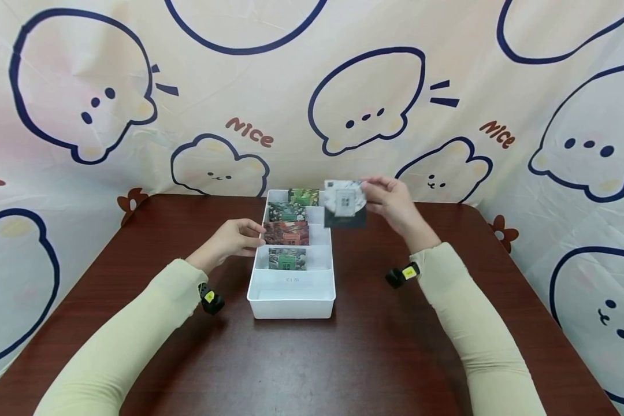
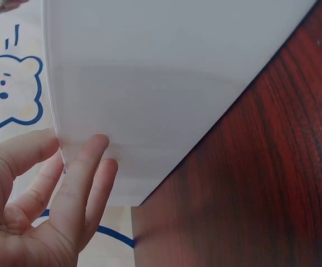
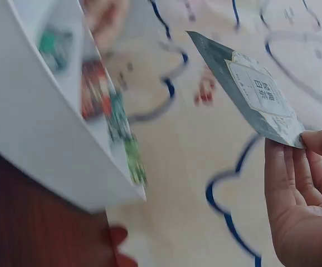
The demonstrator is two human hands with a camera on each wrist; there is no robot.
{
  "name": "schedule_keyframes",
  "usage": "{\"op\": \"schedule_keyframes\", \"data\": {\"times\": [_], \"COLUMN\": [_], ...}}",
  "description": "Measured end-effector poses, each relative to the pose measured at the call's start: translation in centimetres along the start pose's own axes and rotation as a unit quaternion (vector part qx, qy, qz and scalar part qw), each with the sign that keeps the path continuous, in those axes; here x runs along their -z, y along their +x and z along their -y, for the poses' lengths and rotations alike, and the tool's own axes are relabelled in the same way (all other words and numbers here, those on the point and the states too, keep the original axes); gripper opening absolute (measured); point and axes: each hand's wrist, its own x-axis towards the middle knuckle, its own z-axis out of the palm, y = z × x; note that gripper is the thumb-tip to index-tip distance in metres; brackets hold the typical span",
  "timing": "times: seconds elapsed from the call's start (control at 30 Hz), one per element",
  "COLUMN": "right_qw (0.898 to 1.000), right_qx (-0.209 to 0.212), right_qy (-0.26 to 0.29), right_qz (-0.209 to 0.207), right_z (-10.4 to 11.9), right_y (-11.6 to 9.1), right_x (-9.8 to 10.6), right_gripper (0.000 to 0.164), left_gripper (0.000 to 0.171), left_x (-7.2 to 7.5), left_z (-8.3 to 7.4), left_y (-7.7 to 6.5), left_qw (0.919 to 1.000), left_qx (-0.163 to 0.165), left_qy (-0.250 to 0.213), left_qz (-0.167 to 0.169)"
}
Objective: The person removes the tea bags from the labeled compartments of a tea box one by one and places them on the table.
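Observation:
My right hand (image 1: pixel 395 208) pinches a flat tea sachet (image 1: pixel 345 203) by its edge, above the table to the right of the box. The sachet is pale and dark grey-green with a white label, and in the right wrist view its printed face is tilted. At the left rim of a long white divided box (image 1: pixel 291 309), my left hand (image 1: pixel 234 240) holds the edge, with fingers (image 2: pixel 97 144) against the outer wall. Standing in the box's compartments are a green sachet (image 1: pixel 304 197), a dark green sachet (image 1: pixel 287 212), a red sachet (image 1: pixel 287 233) and a grey-green sachet (image 1: pixel 287 259).
The box stands on a dark red-brown wooden table (image 1: pixel 291 370). A small printed label (image 1: pixel 292 279) marks its front compartment. Behind the table hangs a cartoon-printed cloth (image 1: pixel 291 86), which also runs along both sides.

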Motion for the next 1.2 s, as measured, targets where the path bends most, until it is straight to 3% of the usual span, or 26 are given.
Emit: {"op": "schedule_keyframes", "data": {"times": [0.17,0.37,0.53,0.8,1.2], "right_qw": [0.997,0.99,0.982,0.971,0.966], "right_qx": [-0.018,-0.047,-0.093,-0.138,-0.166], "right_qy": [-0.022,-0.051,-0.092,-0.111,-0.139], "right_qz": [-0.073,-0.12,-0.136,-0.158,-0.143], "right_z": [-0.7,-4.2,-6.9,-9.7,-11.6], "right_y": [2.5,4.9,5.9,6.3,6.6], "right_x": [2.9,4.6,5.2,5.4,5.7], "right_gripper": [0.029,0.029,0.036,0.036,0.036], "left_gripper": [0.04,0.038,0.037,0.038,0.038], "left_x": [0.0,-0.1,-0.1,0.1,0.1], "left_z": [-0.1,-0.1,-0.1,0.1,-0.2], "left_y": [-0.2,-0.4,-0.4,-0.3,-0.3], "left_qw": [1.0,1.0,1.0,1.0,1.0], "left_qx": [-0.001,-0.003,-0.005,-0.003,-0.001], "left_qy": [-0.001,0.001,-0.002,0.003,-0.004], "left_qz": [0.001,0.001,0.0,-0.005,-0.002]}}
